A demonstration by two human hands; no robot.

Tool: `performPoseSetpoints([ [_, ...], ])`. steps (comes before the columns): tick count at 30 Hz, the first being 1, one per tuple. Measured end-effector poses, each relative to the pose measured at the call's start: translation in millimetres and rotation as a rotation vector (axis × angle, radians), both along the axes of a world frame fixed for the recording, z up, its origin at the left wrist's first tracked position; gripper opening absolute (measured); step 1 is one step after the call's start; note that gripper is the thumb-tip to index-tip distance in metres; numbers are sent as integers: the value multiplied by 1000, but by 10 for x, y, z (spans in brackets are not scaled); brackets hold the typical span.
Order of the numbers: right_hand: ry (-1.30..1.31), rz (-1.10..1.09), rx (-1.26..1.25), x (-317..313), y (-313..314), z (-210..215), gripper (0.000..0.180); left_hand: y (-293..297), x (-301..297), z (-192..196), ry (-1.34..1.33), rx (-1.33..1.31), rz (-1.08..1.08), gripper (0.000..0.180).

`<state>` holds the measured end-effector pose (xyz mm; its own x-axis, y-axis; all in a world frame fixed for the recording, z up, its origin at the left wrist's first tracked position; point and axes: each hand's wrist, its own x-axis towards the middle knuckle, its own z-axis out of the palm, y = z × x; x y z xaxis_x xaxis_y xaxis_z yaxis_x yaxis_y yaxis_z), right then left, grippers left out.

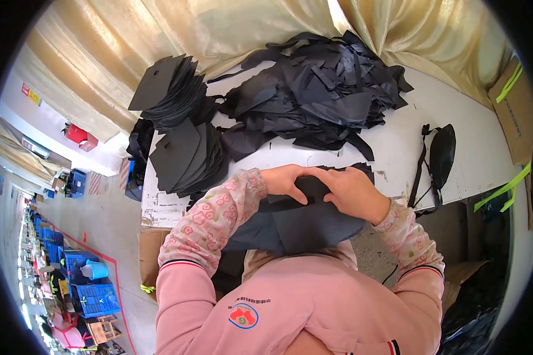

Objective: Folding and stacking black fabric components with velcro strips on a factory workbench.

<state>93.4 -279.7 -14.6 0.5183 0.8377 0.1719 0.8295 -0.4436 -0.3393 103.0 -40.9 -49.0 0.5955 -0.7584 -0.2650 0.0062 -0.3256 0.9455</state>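
Observation:
At the front edge of the white table, both hands are on black sheet pieces. My left hand [285, 182] has its thumb and curled fingers at the upper edge of a black fabric piece [314, 228], which drapes over the table edge toward my lap. My right hand [356, 194] grips the same piece from the other side, its fingers bent near the left fingertips. A smaller black flap [312, 188] shows between the two hands. More black material lies just behind them, partly covered by my fingers. Whether the flap and the draped piece are joined, I cannot tell.
Fanned stacks of black panels, a far one [172, 89] and a near one [189, 157], stand at the table's left. A heap of black fabric [320, 89] fills the back. A black strapped pouch [442, 155] lies right, near a cardboard box [515, 112]. Cream curtains hang behind.

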Motion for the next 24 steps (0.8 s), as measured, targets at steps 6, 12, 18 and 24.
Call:
performPoseSetpoints([
  [6,-195,-28,-76,-115,40,73,66,10,-11,80,104,8,47,50],
  [12,-190,-110,-97,-99,77,-88,65,9,23,-57,-150,28,57,58],
  [18,-31,-170,31,256,-74,-369,57,-211,-469,85,-1075,329,295,67],
  [24,5,-416,146,1392,-521,-929,29,-482,-1389,-602,-919,552,-154,91],
])
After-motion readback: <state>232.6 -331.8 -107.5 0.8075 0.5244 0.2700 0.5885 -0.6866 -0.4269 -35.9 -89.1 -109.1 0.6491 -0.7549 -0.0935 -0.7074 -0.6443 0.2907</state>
